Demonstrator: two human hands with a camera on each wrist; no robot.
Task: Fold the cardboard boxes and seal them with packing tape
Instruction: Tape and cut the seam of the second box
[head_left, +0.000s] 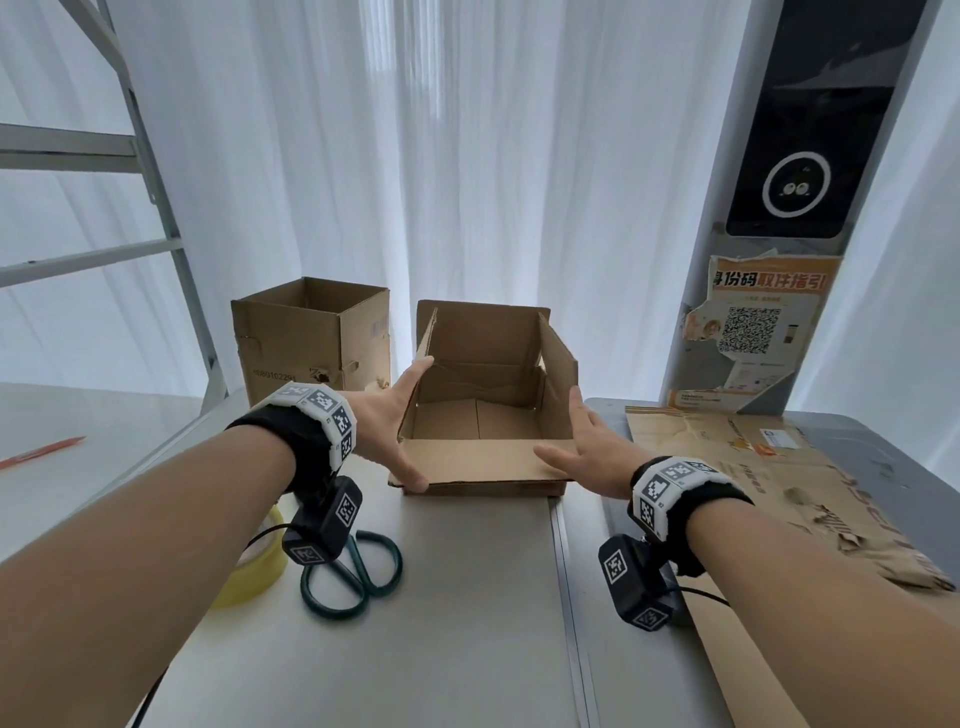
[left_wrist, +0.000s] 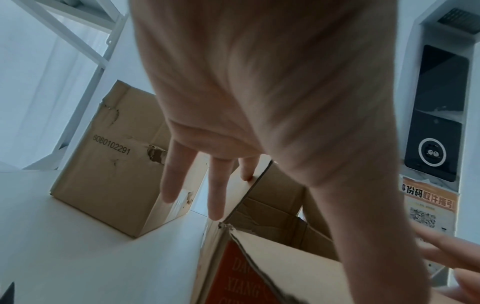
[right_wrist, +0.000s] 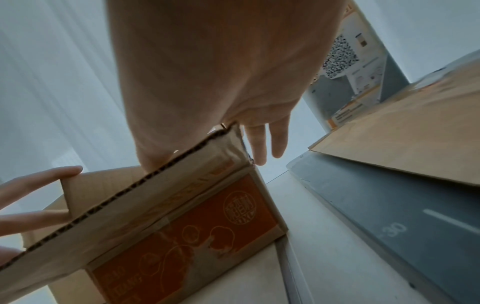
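Hands flank open cardboard box at frame centre, on table.
Left hand spread, fingers flat on left flap, thumb on near flap; right hand spread likewise on right side. Second box upper left; tape roll and scissors lower left; flattened cardboard right.
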